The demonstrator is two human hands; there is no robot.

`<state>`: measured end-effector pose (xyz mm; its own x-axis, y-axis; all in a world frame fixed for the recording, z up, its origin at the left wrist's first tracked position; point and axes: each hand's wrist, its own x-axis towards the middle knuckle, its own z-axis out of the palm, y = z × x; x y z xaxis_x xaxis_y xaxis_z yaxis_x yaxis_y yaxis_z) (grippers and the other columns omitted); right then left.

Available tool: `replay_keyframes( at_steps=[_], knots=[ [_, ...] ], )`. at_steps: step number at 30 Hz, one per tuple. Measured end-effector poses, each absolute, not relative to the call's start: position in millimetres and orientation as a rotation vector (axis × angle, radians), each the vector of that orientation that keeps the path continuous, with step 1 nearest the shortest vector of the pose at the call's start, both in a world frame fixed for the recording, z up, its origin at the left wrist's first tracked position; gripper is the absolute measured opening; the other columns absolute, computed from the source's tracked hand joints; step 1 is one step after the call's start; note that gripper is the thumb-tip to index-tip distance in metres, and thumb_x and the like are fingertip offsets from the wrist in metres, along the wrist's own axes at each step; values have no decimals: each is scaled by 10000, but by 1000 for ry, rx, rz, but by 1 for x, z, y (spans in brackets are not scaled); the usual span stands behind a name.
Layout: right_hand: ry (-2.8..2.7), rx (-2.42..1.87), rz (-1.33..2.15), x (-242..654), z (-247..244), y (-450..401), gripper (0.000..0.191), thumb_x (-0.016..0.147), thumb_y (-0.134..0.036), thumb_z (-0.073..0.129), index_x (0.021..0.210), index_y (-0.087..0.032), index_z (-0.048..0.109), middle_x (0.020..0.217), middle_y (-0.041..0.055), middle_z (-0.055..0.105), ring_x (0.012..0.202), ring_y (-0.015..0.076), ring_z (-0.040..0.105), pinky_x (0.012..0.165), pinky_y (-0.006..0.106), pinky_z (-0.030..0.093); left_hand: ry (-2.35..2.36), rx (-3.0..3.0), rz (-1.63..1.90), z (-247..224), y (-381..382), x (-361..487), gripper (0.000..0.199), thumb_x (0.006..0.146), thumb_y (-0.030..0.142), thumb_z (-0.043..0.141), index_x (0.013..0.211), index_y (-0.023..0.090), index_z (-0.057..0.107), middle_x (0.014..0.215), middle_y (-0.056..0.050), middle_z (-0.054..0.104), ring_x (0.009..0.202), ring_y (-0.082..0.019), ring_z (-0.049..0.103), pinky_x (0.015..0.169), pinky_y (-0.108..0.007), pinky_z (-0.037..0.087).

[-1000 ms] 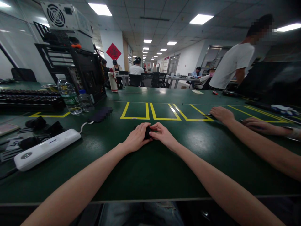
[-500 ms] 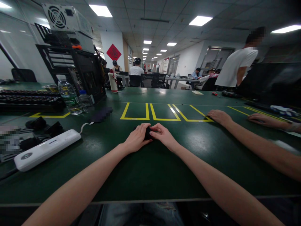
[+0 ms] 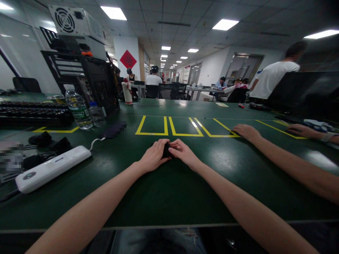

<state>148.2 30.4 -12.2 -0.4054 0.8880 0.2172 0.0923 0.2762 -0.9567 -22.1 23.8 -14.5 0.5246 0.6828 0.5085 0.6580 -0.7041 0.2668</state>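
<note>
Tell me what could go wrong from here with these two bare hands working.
The small black object could slip: the left hand and right hand appear to hold it with the fingers.
Swinging outward, the left hand might snag the thin white cord to its left.
A co-worker's bare hand rests on the same green table, so a wide reach by the right hand might bump it.

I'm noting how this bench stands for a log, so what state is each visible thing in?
Small black object: held between left hand and right hand, mostly hidden.
Large bottle: upright, capped.
Small bottle: upright, blue cap on.
White power strip: lying flat; whether powered, cannot tell.
Ceiling lights: lit.
</note>
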Motion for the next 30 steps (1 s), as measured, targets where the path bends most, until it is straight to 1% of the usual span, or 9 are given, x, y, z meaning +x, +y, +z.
replay_keyframes(
  at_steps=[4,8,12,16,19,22,25,28,30],
  knots=[
    [-1677,-878,1271,146,-15,33,286,689,-326,578,927,-216,464,937,23,536,844,153,547,757,365,455,1201,2713,913,-14,23,-22,561,724,330,555,1178,212,247,1149,-87,396,1013,-242,461,780,-412,437],
    [-1692,-861,1317,146,-15,34,297,703,-287,567,971,-200,476,1019,46,523,911,160,538,808,359,435,1206,2705,922,-13,23,-22,570,720,325,560,1179,206,244,1149,-89,397,1014,-238,457,792,-413,431],
    [-1707,-796,1337,148,-13,32,304,665,-235,612,930,-210,466,1005,21,519,960,155,523,841,339,423,1199,2700,925,-13,23,-22,561,720,320,559,1175,210,249,1151,-86,395,1015,-235,456,792,-412,431],
    [-1700,-843,1252,148,-13,32,211,708,-309,560,874,-207,478,904,10,537,869,139,539,789,337,441,1207,2694,926,-13,24,-21,557,723,328,553,1175,219,247,1148,-83,394,1015,-238,457,777,-410,438],
    [-1679,-833,1251,147,-15,33,226,699,-320,566,868,-201,476,892,9,535,810,130,548,761,338,451,1208,2700,924,-14,24,-21,557,726,337,547,1176,222,240,1150,-83,393,1017,-239,456,777,-411,435],
    [-1665,-895,1277,146,-16,34,286,697,-321,568,938,-201,471,969,31,525,859,148,543,775,357,448,1213,2701,917,-14,23,-22,551,729,338,541,1174,225,237,1154,-83,392,1014,-238,456,777,-414,433],
    [-1694,-883,1324,147,-14,34,294,712,-307,551,975,-201,472,1028,43,513,907,157,534,808,366,436,1214,2700,906,-13,23,-22,549,728,326,545,1174,222,241,1157,-84,390,1011,-238,458,773,-413,436],
    [-1722,-824,1341,149,-13,32,320,671,-263,602,955,-212,464,996,24,524,943,159,520,831,355,427,1212,2695,905,-13,23,-22,546,727,322,549,1171,220,247,1156,-86,390,1008,-240,463,772,-417,439],
    [-1716,-849,1314,149,-13,32,319,665,-274,609,942,-223,460,952,13,534,937,160,519,814,357,434,1210,2692,907,-13,23,-22,549,725,325,553,1170,217,251,1157,-87,390,1012,-241,463,773,-417,441]
  ],
)
